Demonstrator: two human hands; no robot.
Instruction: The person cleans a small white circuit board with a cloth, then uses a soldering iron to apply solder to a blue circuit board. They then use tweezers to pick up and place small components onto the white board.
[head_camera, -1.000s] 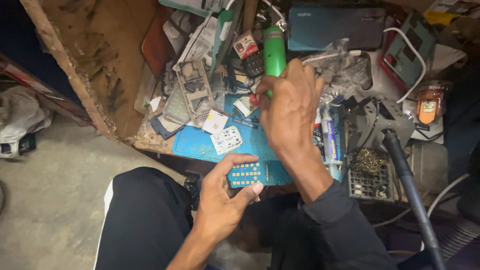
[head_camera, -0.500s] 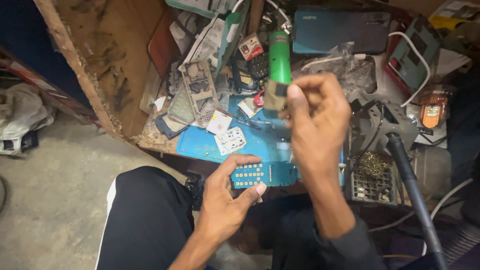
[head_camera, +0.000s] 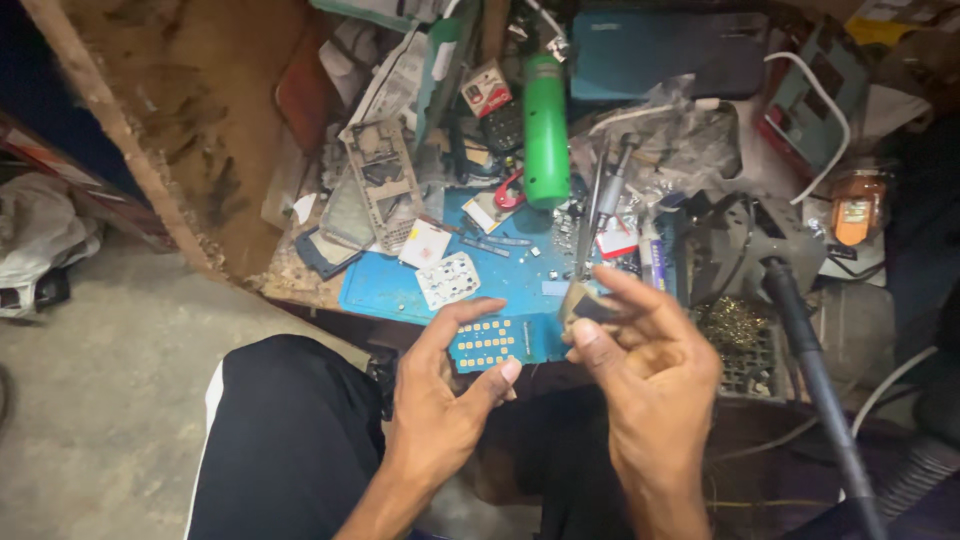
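- Left hand (head_camera: 440, 410) over the lap, fingers curled part-way round a small blue circuit board (head_camera: 497, 342) studded with rows of pale yellow pads; thumb on the left edge, fingertips under the right edge.
- Board held flat, face up, just below the front edge of the blue work mat (head_camera: 400, 290).
- Right hand (head_camera: 650, 380) close beside the board, not clearly touching it; thumb and forefinger pinched on a small tan and dark piece (head_camera: 583, 302), other fingers loosely spread. What the piece is: cannot tell.
- On the mat: a white keypad sheet (head_camera: 447, 279), a small white square card (head_camera: 425, 244), tiny loose parts near the middle.
- Green cylinder-shaped bottle (head_camera: 546, 130) lying at the far edge of the mat, well apart from both hands.
- Grey phone frame (head_camera: 380, 180) leaning at the mat's left, among scattered clutter.
- Ball of brass wire wool (head_camera: 735, 325) in a dark holder, just right of the right hand.
- Black hose (head_camera: 815, 380) running down the right side.
- Black trousers with a white stripe (head_camera: 280, 440) below.
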